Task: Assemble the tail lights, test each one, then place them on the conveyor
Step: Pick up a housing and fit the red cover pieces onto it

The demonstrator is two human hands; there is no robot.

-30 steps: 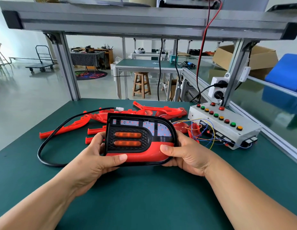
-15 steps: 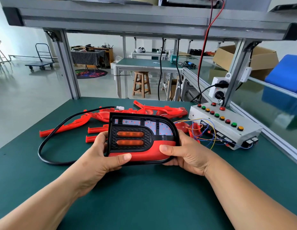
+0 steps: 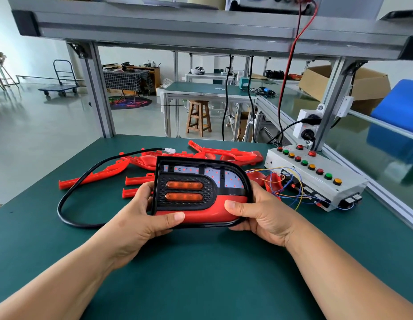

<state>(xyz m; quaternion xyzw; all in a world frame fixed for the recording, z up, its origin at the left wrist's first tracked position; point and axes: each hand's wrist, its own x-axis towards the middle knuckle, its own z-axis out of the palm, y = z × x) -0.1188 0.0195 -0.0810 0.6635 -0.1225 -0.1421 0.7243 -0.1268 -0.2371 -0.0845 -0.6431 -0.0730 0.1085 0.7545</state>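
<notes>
Red glossy lens below, matt black honeycomb bezel above: the tail light (image 3: 202,195) is held just over the green mat (image 3: 201,273), face tilted up to me, long axis running left to right between my hands. Left hand (image 3: 143,218) grips the squared end and right hand (image 3: 263,215) grips the rounded end. Each thumb (image 3: 173,219) is laid flat on the red strip, and the other fingers curl round behind, mostly hidden. Two amber oval lenses sit stacked in the bezel. A clear window along the top shows a pale board dotted with red points. Black rubbery cable (image 3: 69,195) loops out wide to my left and back to a small white connector (image 3: 169,150), which lies on the mat just beyond the lamp's far left corner, nearer my left hand. Grey test box (image 3: 316,174) with rows of red, green and amber buttons sits to the right, nearer my right hand, with loose coloured wires trailing from it. Judgement: testing comes next, and the connector has to cross from left to right to reach the box. Loose red mouldings (image 3: 224,153) lie behind. I cannot tell whether the lamp is lit.
</notes>
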